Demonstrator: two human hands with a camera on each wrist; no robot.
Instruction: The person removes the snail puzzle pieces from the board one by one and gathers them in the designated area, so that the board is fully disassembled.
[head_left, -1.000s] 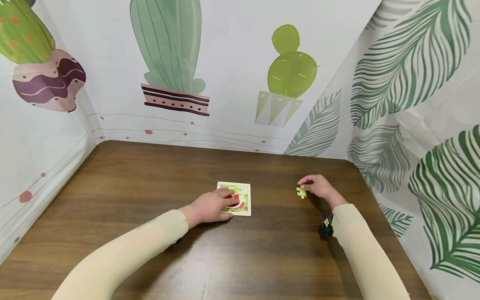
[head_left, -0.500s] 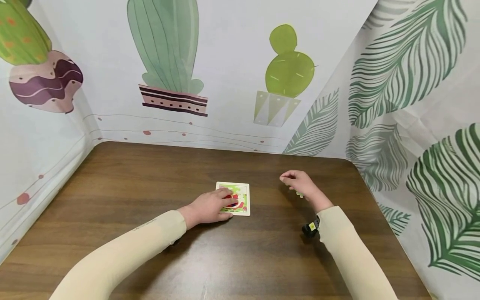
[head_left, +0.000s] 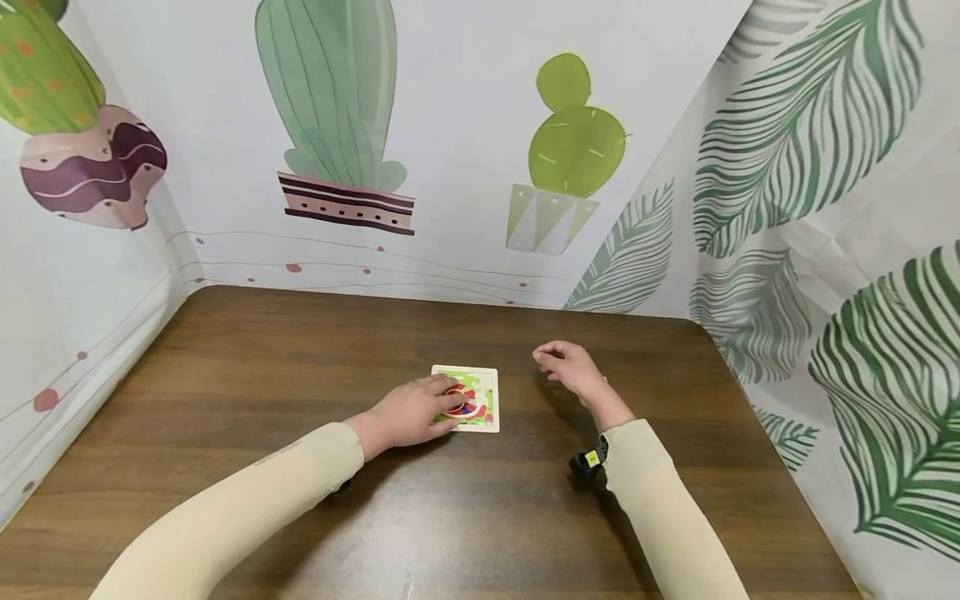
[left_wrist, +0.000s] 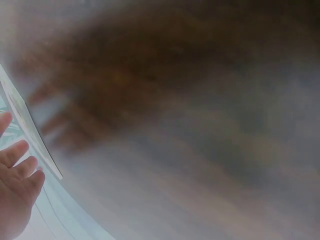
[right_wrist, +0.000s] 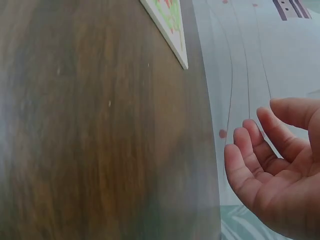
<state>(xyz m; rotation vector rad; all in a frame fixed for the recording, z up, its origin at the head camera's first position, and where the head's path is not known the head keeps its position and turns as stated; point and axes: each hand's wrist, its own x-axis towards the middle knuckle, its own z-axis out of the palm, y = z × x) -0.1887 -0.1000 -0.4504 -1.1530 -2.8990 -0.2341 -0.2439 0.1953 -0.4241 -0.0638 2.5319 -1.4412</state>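
Observation:
A square jigsaw puzzle board [head_left: 487,379] with a pale rim and a red, green and blue picture lies on the table. My left hand [head_left: 408,411] spreads its fingers over the board's left part and hides that side. To the right of the board my right hand [head_left: 572,367] hovers above the table, its fingers loosely bent. Nothing sits between the thumb and fingertips of the right hand [right_wrist: 280,170] in the right wrist view. A jigsaw piece [head_left: 604,380] is almost wholly hidden behind the right wrist; only a sliver shows.
The brown wooden table [head_left: 300,350] reaches back to a white cloth wall [head_left: 465,167] printed with cacti and leaves. More printed cloth closes off the left and right sides. A black wrist camera [head_left: 585,465] hangs under the right cuff.
My right hand has let go of the jigsaw piece, which stays on the table, and has moved left toward the board. My left hand has slid slightly left on the board.

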